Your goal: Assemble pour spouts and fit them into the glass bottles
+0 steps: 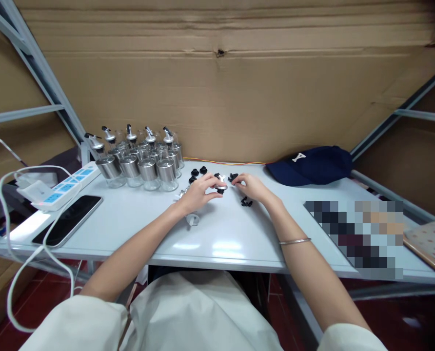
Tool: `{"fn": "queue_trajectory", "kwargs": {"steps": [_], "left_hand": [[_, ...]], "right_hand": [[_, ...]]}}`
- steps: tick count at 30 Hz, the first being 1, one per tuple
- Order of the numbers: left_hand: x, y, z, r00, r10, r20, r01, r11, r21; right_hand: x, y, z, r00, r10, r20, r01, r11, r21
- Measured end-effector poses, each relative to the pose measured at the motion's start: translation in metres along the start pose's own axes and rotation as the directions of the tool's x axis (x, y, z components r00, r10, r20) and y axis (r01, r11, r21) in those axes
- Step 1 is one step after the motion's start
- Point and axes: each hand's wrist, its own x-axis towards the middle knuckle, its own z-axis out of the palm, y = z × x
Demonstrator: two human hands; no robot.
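My left hand [199, 194] is closed around a metal pourer spout [221, 185] with a black ribbed stopper at its lower end. Close by on the right, my right hand [252, 187] pinches a small black plastic piece [232, 177], its exact shape too small to make out. Below that hand, several small black pieces [246, 201] lie on the white table [217, 229]. Black round stoppers [195, 172] sit behind my left hand. A silvery metal part [192, 220] rests under my left wrist, with others partly hidden behind the hand.
Glass bottles with metal sleeves [148, 169], several topped with pourers, stand at the back left. A power strip [69, 186], white cable [5, 204] and phone [69, 221] occupy the left side. A navy cap [312, 166] lies back right, near a pixelated flat item [356, 239].
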Motion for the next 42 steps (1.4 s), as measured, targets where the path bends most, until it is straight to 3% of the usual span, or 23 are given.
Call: {"fn": "queue_trajectory", "kwargs": {"steps": [6, 11, 18, 33, 39, 42], "left_hand": [[0.000, 0.000, 0.000, 0.999, 0.030, -0.022, -0.030, 0.999, 0.010], [0.000, 0.001, -0.001, 1.000, 0.024, -0.013, -0.023, 0.999, 0.024], [0.000, 0.002, -0.001, 1.000, 0.001, -0.008, -0.001, 1.000, 0.028], [-0.001, -0.003, 0.001, 0.999, 0.035, 0.012, -0.035, 0.999, 0.031], [-0.001, -0.002, 0.000, 0.999, 0.042, 0.027, -0.042, 0.999, 0.023], [-0.001, -0.002, 0.000, 0.998, 0.045, 0.033, -0.047, 0.998, 0.039]], "right_hand": [[-0.002, -0.007, -0.007, 0.990, 0.092, 0.108, -0.086, 0.994, -0.062], [-0.003, -0.003, -0.011, 0.991, 0.135, 0.019, -0.134, 0.990, -0.040], [-0.003, 0.006, -0.001, 0.987, 0.139, 0.086, -0.128, 0.985, -0.114], [-0.002, 0.003, -0.001, 0.962, 0.267, 0.051, -0.257, 0.955, -0.148], [-0.001, -0.008, -0.009, 0.971, 0.236, -0.042, -0.239, 0.969, -0.066], [0.000, -0.018, -0.014, 0.969, 0.187, -0.159, -0.156, 0.969, 0.191]]}}
